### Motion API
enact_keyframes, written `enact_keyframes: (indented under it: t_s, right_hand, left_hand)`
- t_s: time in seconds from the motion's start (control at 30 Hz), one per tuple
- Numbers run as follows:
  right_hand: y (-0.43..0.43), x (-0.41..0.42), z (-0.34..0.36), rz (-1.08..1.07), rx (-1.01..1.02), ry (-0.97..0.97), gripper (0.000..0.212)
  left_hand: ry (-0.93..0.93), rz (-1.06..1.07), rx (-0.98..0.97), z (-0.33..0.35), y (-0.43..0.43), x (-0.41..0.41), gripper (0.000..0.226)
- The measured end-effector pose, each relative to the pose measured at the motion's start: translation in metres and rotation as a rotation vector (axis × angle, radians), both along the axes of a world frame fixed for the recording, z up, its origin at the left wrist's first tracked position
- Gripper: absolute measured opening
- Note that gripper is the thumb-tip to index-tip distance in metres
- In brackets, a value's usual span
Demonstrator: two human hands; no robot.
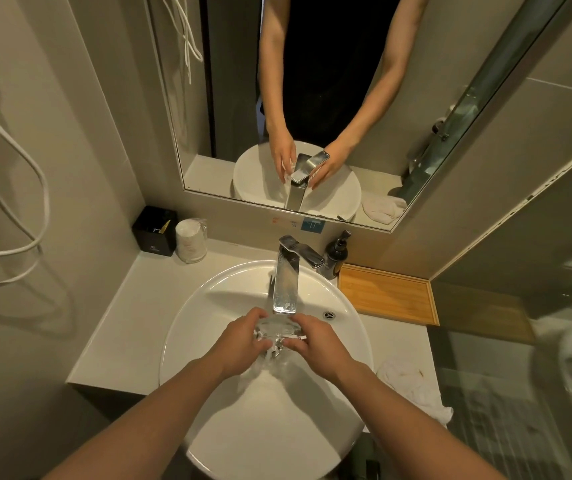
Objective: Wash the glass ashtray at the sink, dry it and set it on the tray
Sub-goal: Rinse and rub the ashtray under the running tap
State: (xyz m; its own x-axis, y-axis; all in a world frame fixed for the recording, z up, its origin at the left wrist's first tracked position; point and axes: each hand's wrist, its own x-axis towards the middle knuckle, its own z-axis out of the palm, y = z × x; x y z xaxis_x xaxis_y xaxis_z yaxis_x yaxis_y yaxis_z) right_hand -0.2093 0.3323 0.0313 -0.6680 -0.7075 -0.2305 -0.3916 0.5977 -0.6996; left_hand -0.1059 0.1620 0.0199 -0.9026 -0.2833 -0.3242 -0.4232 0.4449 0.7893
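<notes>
The clear glass ashtray [277, 330] is held over the white round sink [187, 327], right under the spout of the chrome faucet [286, 282]. Water runs from the spout over the ashtray and splashes into the bowl. My left hand [243, 341] grips its left side and my right hand [315, 341] grips its right side. Fingers hide part of the glass. A wooden tray [386, 292] lies on the counter to the right of the faucet, with nothing on it. A white towel [412, 386] lies crumpled at the sink's right.
A dark soap pump bottle [337, 252] stands beside the faucet. At the back left of the counter stand a black box [154, 232] and wrapped paper cups [191, 240]. A mirror [312, 98] hangs above. Glass shower panel on the right; white cords hang on the left wall.
</notes>
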Motion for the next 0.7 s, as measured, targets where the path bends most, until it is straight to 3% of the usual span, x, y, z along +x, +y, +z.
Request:
enact_keyframes:
  t_s: [0.07, 0.37, 0.6, 0.7]
  right_hand:
    - [-0.0032, 0.0009, 0.001, -0.006, -0.01, 0.019, 0.048]
    - [0.0004, -0.0022, -0.0036, -0.048, 0.007, -0.045, 0.045]
    - [-0.0062, -0.0032, -0.0017, -0.008, 0.051, 0.05, 0.047]
    - [-0.0063, -0.0019, -0.0023, -0.018, 0.022, 0.043, 0.048]
  left_hand:
    - [0.012, -0.017, -0.052, 0.0028, 0.0009, -0.0048, 0.045]
    - [-0.007, 0.041, 0.02, -0.0033, -0.0006, -0.0013, 0.031]
    - [0.0, -0.072, -0.12, 0.0029, -0.002, -0.0077, 0.047]
    - [-0.022, -0.06, -0.127, 0.0025, -0.0032, -0.0089, 0.038]
